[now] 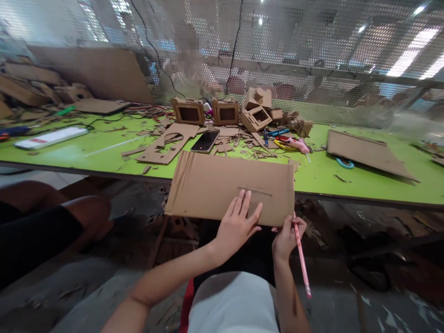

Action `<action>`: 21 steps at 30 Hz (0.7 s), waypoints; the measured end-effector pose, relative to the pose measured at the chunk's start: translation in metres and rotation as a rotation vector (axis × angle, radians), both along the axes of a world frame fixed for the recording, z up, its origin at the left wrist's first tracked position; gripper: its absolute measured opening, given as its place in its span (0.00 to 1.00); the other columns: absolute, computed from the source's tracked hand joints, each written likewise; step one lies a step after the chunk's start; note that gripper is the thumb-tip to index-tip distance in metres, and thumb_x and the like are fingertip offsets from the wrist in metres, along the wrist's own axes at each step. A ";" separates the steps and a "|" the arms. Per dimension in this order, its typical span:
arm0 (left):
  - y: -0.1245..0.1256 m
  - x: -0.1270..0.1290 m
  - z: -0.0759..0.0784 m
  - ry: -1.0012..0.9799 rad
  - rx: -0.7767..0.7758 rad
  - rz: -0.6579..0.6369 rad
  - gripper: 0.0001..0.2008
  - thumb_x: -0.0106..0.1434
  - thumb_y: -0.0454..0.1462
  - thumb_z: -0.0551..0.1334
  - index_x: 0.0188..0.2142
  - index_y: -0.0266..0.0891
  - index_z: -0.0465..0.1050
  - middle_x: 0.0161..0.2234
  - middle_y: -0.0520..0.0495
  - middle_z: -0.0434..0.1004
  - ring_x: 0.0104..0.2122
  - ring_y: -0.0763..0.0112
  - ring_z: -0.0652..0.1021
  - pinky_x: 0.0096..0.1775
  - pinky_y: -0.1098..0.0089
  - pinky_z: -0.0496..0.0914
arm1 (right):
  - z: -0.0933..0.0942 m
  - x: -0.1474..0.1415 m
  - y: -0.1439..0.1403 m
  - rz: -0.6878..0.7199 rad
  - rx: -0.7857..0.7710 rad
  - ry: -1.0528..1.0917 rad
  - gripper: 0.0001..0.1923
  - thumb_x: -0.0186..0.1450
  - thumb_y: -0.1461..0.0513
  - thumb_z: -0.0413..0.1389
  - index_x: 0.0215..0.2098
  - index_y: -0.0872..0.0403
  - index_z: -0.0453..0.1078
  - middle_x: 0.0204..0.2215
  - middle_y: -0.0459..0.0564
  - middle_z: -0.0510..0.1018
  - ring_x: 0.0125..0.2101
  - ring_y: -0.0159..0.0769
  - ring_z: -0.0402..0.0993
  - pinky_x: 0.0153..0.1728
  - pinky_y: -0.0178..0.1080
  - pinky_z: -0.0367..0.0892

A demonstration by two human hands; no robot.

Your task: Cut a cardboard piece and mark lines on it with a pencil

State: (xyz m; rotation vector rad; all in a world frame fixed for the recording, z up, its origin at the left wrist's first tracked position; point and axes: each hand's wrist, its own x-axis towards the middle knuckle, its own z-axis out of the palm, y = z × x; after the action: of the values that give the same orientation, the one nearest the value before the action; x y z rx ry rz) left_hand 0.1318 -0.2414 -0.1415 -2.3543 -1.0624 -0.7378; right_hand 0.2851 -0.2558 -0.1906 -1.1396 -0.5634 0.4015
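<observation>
Brown corrugated card, a flat rectangular sheet with a fold crease near its right end, lies half on the desk and overhangs its near edge toward us. Our left hand presses flat on the sheet, fingers spread, over a thin clear ruler. Our right hand sits at the sheet's near right corner, its grip closed around a slim pink pencil, tip up against the card edge.

The desk top is smooth, bright green, littered with card scraps. A dark phone lies just beyond the sheet, beside a cut-out card piece. Farther back stand two small card boxes with square windows, and a pile of similar box shapes. A pink glue gun lies among the scraps; a large card panel lies to the right. Perforated metal mesh closes off the desk's far side. Another person's knee shows at left.
</observation>
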 end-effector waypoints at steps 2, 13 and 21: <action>-0.004 0.006 -0.004 0.015 -0.056 0.017 0.30 0.62 0.51 0.60 0.60 0.41 0.64 0.62 0.34 0.63 0.61 0.45 0.64 0.56 0.53 0.63 | -0.001 -0.001 0.000 0.008 -0.010 0.004 0.21 0.60 0.48 0.58 0.35 0.50 0.50 0.34 0.41 0.64 0.18 0.20 0.61 0.13 0.27 0.60; 0.015 0.024 -0.024 -0.092 0.021 -0.100 0.25 0.63 0.47 0.61 0.59 0.48 0.65 0.62 0.42 0.64 0.62 0.53 0.62 0.61 0.45 0.52 | -0.016 0.004 0.003 0.064 -0.038 -0.015 0.23 0.60 0.46 0.57 0.35 0.49 0.49 0.34 0.41 0.65 0.17 0.20 0.62 0.14 0.28 0.62; 0.025 0.022 -0.030 -0.104 0.162 -0.094 0.22 0.64 0.33 0.58 0.57 0.50 0.68 0.59 0.46 0.69 0.60 0.57 0.64 0.63 0.43 0.45 | -0.017 0.003 0.004 0.085 -0.029 0.018 0.23 0.60 0.47 0.58 0.35 0.49 0.50 0.34 0.40 0.67 0.16 0.20 0.63 0.14 0.29 0.62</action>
State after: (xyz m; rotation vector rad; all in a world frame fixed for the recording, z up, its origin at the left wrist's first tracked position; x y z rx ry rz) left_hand 0.1542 -0.2169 -0.1716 -2.2601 -0.9014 -0.9538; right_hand 0.2884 -0.2521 -0.2075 -1.1414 -0.5935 0.4942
